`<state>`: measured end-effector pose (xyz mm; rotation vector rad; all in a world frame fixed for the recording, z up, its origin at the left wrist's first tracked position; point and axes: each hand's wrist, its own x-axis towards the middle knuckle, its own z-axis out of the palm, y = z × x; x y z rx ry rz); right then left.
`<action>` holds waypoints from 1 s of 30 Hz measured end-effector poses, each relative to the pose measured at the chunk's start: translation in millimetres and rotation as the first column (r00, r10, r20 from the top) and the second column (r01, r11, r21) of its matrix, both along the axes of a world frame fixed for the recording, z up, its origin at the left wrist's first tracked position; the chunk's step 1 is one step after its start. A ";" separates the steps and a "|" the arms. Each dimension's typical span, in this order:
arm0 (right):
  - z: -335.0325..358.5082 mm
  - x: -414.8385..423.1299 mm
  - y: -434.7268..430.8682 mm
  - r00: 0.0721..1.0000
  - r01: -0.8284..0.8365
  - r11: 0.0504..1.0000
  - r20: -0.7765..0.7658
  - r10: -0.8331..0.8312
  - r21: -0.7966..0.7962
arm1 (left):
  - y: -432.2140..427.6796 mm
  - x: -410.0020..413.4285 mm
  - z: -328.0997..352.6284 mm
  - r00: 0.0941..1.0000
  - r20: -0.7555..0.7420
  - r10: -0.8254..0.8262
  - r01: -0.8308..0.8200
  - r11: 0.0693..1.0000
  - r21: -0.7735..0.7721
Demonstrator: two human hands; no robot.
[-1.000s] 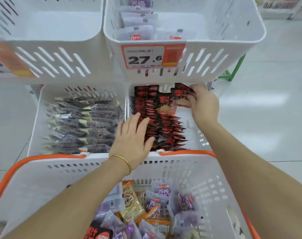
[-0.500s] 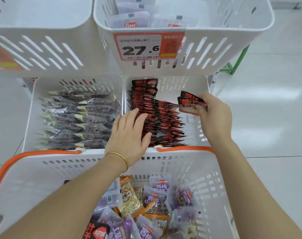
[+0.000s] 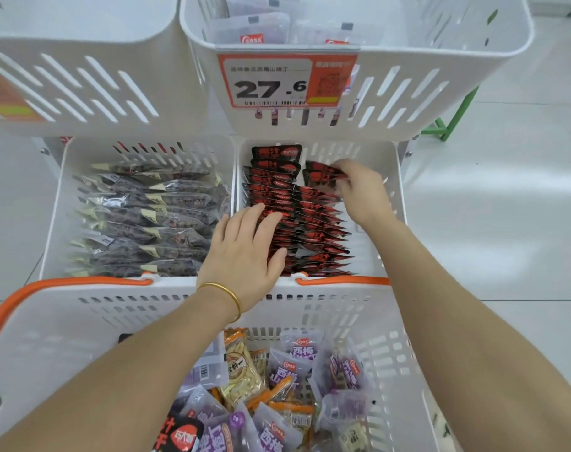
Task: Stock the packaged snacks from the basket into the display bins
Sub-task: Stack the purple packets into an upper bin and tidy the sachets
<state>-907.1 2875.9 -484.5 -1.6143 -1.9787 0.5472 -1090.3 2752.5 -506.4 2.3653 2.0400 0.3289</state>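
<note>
The right hand (image 3: 362,190) pinches a few red-and-black snack packets (image 3: 321,176) between the thumb and curled fingers, just above the far end of the right row in the lower right display bin (image 3: 343,151); the left hand (image 3: 245,252) lies flat, fingers straight and a little spread, on the near part of the packet rows (image 3: 277,190) already in this bin. To do this step well, I think the held packets should go down behind the last one of the right row, leaning like their neighbours; the left palm should steady the rows so that they do not topple. The basket (image 3: 82,321) in front holds many purple packets (image 3: 290,370), so much stocking remains.
</note>
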 end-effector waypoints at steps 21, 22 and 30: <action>30.3 -3.0 -83.2 0.995 -0.040 0.995 -0.091 0.031 -0.096 | -6.4 3.3 13.4 0.995 -0.092 0.028 -0.036 0.996 -0.088; 35.2 -7.9 -101.9 0.993 -0.043 0.997 -0.110 0.035 -0.067 | -9.9 3.0 19.2 0.995 -0.102 0.021 -0.030 0.996 -0.086; 15.6 -80.4 -234.3 0.945 -0.297 0.901 -0.230 0.231 -0.316 | -125.4 -75.7 62.3 0.996 -0.087 0.030 -0.043 0.988 -0.151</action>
